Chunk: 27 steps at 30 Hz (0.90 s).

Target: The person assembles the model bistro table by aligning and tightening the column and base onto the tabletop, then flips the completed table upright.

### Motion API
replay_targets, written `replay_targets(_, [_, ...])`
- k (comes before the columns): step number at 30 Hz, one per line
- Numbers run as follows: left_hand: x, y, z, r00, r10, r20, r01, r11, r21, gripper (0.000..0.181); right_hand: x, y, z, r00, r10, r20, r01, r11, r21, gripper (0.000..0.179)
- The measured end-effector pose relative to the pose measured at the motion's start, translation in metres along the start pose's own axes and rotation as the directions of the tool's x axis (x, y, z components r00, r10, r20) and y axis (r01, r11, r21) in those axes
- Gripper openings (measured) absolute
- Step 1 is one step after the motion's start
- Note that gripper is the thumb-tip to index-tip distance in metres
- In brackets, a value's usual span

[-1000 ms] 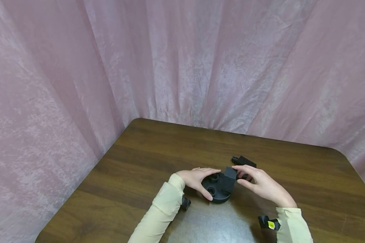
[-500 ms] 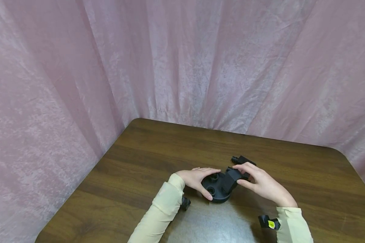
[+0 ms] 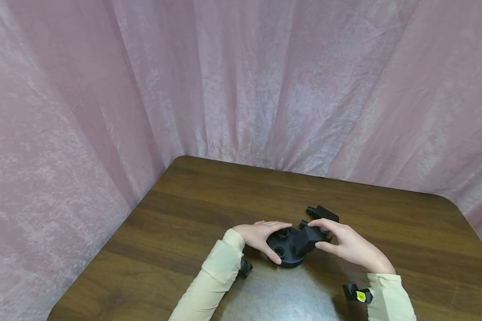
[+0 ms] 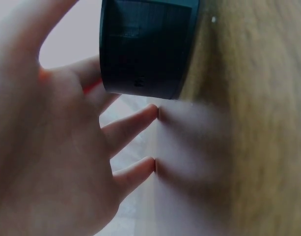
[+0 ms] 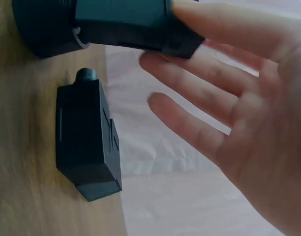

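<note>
A round black base (image 3: 292, 262) with ring-shaped sockets in its top sits on the table. My left hand (image 3: 262, 237) grips its left side, thumb at the near edge and fingers at the far edge. In the left wrist view, two of this hand's fingertips touch the tabletop beside the base's curved wall (image 4: 145, 59). My right hand (image 3: 345, 244) pinches a black box-shaped block (image 3: 308, 238) between thumb and fingers. That block leans to the right at the base's right side; in the right wrist view its lower end (image 5: 98, 22) meets the base, the joint partly hidden.
A second black block (image 5: 81, 132) with a short round knob lies on the table just behind my right hand. The brown wooden table (image 3: 209, 191) ends at a pink curtain (image 3: 241, 89). Small black wrist devices (image 3: 357, 294) sit by both sleeves.
The block in my right hand has tipped from near upright over to the right, showing a small knob behind it. My left hand and the base have stayed in place.
</note>
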<state>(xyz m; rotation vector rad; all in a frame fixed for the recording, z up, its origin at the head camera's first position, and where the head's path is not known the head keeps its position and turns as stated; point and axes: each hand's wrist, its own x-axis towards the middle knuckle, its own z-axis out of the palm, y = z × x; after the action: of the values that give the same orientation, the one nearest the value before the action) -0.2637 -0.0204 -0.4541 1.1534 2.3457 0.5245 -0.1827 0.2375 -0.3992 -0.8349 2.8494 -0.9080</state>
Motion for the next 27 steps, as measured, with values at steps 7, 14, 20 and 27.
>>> replay_targets(7, [0.0006, -0.0004, -0.0001, 1.000, -0.001, 0.013, 0.001, 1.000, -0.001, 0.097, -0.0068, 0.0022, -0.0046, 0.995, -0.054, 0.080, 0.052, 0.998, 0.026, 0.060])
replay_targets(14, [-0.0012, 0.0003, -0.0012, 1.000, -0.008, 0.029, 0.009, 1.000, -0.021, 0.096, -0.0065, 0.0004, -0.0060, 0.991, -0.031, 0.133, 0.022, 0.997, 0.067, 0.050])
replay_targets(20, [-0.0038, 0.0025, -0.0030, 0.999, -0.001, 0.035, 0.002, 1.000, -0.025, 0.096, -0.0060, 0.0003, -0.0055, 0.992, -0.013, 0.128, 0.005, 0.998, 0.062, 0.048])
replay_targets(27, [-0.0036, 0.0021, -0.0034, 0.999, -0.001, 0.038, 0.002, 1.000, -0.025, 0.096, -0.0067, 0.0007, -0.0044, 0.996, -0.001, 0.093, 0.000, 1.000, 0.018, 0.049])
